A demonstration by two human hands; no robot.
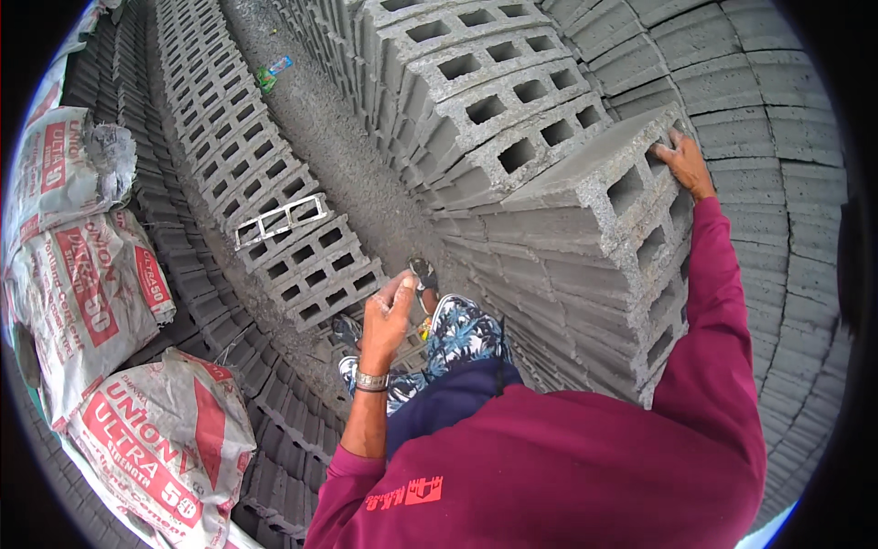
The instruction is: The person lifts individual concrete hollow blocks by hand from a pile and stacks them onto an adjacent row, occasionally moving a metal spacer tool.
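My right hand (686, 165) reaches up to a grey concrete hollow block (590, 169) at the top of a tall stack on the right. Its fingers hook over the block's far end, at one of the hollows. My left hand (387, 316) is raised in front of my body, above the narrow aisle. Its fingers are drawn together, and nothing shows in them. A metal-banded watch (372, 382) is on the left wrist.
Rows of hollow blocks (240, 137) line the aisle's left side, with a whitish rectangular frame (282, 220) lying on them. Full-looking cement bags (165, 448) are piled at far left. Green and blue litter (272, 73) lies on the gravelly ground (320, 119). Block stacks (750, 119) wall in the right.
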